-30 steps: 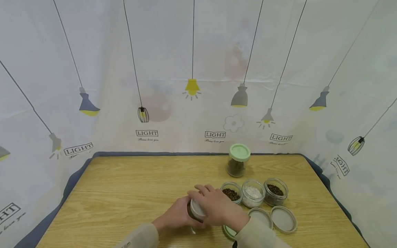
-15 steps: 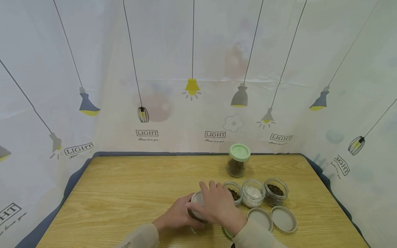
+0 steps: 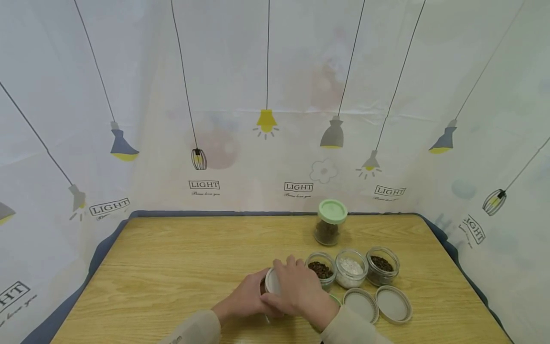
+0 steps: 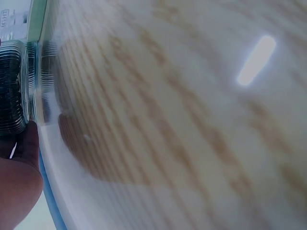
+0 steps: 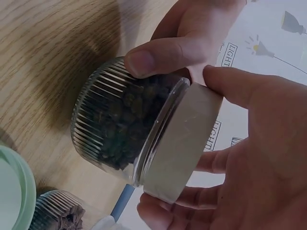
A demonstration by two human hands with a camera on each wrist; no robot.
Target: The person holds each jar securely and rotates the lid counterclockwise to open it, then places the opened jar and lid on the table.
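Note:
My left hand (image 3: 242, 297) holds a ribbed glass jar (image 5: 115, 120) filled with dark, chunky pieces, its thumb against the glass in the right wrist view. A whitish lid (image 5: 184, 143) sits on the jar's mouth. My right hand (image 3: 298, 289) grips this lid by its rim, with the thumb on one side and the fingers curled round the other. The jar is tilted in the right wrist view. From the head, both hands cover most of it. Only a dark strip of ribbed glass shows at the left edge of the left wrist view.
Right of the hands stand three uncovered jars, two with dark pieces (image 3: 320, 270) (image 3: 381, 264) and one with white grains (image 3: 350, 267). Two pale lids (image 3: 361, 305) (image 3: 393, 305) lie before them. A green lid (image 3: 335, 300) is partly under the right wrist. Behind stands a green-lidded jar (image 3: 331, 222).
My right hand has shifted round the lid: its fingers lifted and spread half a second ago, and now they wrap the rim again. My left hand and the jar have stayed in place.

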